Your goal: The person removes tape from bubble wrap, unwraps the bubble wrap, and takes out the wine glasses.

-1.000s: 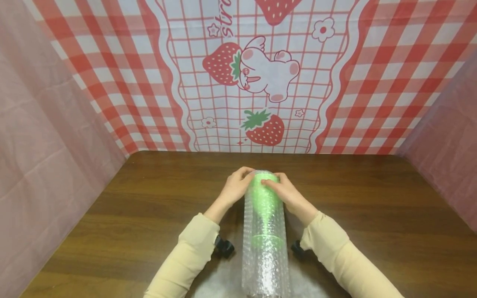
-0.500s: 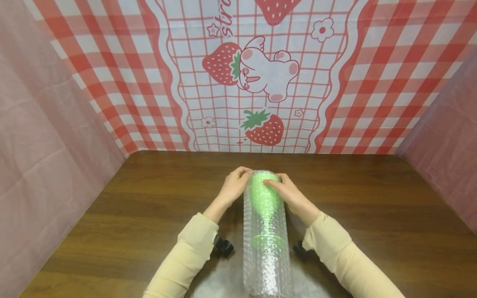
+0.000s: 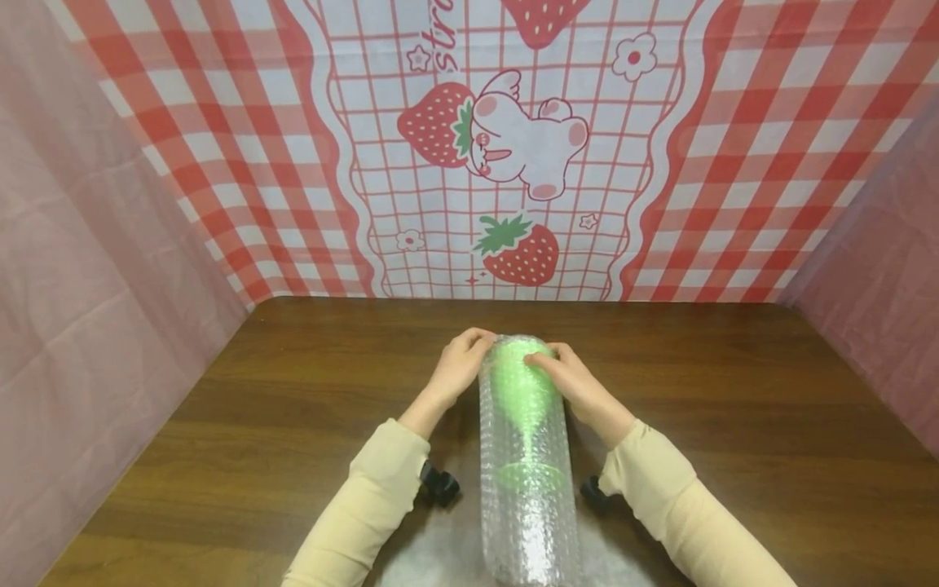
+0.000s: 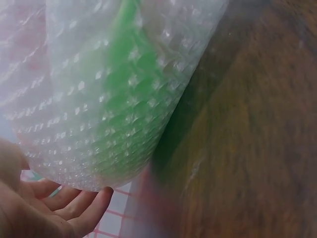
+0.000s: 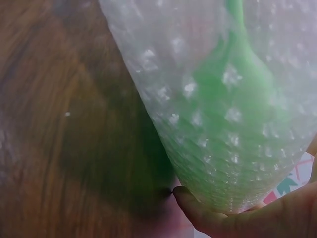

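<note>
A green goblet lies lengthwise inside a roll of clear bubble wrap, bowl toward the far end, stem and round foot nearer me. My left hand holds the far left end of the roll, fingers against its edge. In the left wrist view, several curled fingertips meet the end of the bubble wrap. My right hand grips the far right end, thumb on top over the bowl. The right wrist view shows the goblet through the wrap, with a finger at its end.
The brown wooden table extends to both sides. More clear sheet lies flat under the near end of the roll. Black wrist mounts hang beneath both sleeves. A strawberry-printed cloth hangs behind the table, with pink curtains at the sides.
The wrapped roll has shifted slightly to the right, its near end most. My right hand has edged right with its thumb; the left hand has hardly moved.
</note>
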